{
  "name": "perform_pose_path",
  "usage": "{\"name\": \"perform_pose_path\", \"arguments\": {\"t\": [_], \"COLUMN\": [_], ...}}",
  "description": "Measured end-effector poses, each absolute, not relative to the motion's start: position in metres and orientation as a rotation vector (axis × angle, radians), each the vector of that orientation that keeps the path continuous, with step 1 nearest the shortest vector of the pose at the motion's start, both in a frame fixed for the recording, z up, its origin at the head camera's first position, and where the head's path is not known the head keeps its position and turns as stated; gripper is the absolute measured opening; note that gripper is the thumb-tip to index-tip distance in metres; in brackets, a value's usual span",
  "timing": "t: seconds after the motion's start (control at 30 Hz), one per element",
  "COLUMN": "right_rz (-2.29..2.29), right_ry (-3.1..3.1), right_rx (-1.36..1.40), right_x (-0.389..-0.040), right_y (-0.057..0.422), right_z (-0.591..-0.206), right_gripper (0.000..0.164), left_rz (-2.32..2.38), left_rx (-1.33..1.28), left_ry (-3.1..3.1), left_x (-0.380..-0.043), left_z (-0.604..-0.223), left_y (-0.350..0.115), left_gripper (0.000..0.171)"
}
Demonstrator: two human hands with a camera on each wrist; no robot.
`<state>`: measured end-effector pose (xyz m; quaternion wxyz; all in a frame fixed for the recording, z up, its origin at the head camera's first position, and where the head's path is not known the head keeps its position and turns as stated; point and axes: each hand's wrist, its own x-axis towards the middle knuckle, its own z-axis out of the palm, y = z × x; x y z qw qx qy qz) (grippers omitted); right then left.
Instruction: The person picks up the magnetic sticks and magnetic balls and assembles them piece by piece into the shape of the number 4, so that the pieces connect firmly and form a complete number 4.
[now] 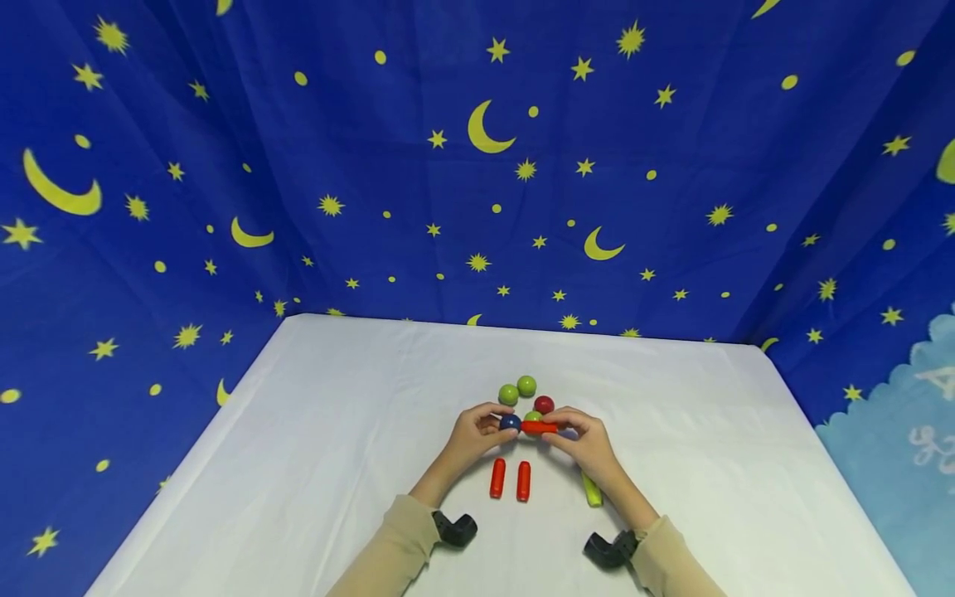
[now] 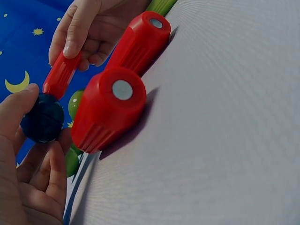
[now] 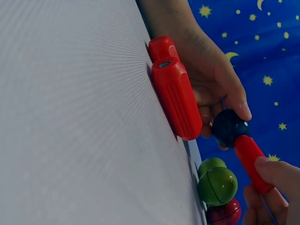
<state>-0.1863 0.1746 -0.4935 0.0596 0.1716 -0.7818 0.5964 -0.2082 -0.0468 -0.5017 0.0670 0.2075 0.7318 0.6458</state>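
Note:
My left hand (image 1: 473,435) pinches a dark blue ball (image 1: 511,423) between thumb and fingers. From the other side my right hand (image 1: 589,444) holds a short red ribbed rod (image 1: 539,428) by its far end. In the left wrist view, the near end of that red rod (image 2: 60,77) touches the blue ball (image 2: 43,118). The right wrist view also shows the ball (image 3: 229,127) and rod (image 3: 253,161) end to end. A green ball (image 1: 533,416) is partly hidden behind the rod. Some blue shows between my right fingers; what it is I cannot tell.
Two red rods (image 1: 524,482) lie side by side on the white table (image 1: 336,464), with metal discs in their ends. Beyond my hands sit two green balls (image 1: 526,385) and a red ball (image 1: 544,405). A yellow-green rod (image 1: 592,489) lies partly under my right wrist.

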Motion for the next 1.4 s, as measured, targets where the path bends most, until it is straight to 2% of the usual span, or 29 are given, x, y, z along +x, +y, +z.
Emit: {"name": "perform_pose_path", "arguments": {"t": [0.5,0.87,1.4], "right_rz": [1.849,1.864,1.736], "right_ry": [-2.273,-2.257,-2.339], "right_rx": [0.572,0.495,0.69], "right_x": [-0.19,-0.198,-0.209], "right_y": [0.176,0.18,0.176], "right_z": [-0.496,-0.49,-0.499], "right_gripper": [0.024,0.018,0.025], "left_rz": [2.027,2.086,2.156], "left_rx": [0.575,0.536,0.547], "left_ry": [2.218,2.187,2.193], "left_x": [-0.209,-0.211,-0.21], "left_z": [-0.502,-0.504,-0.506], "left_y": [-0.049,-0.049,-0.047], "left_gripper": [0.038,0.036,0.034]}}
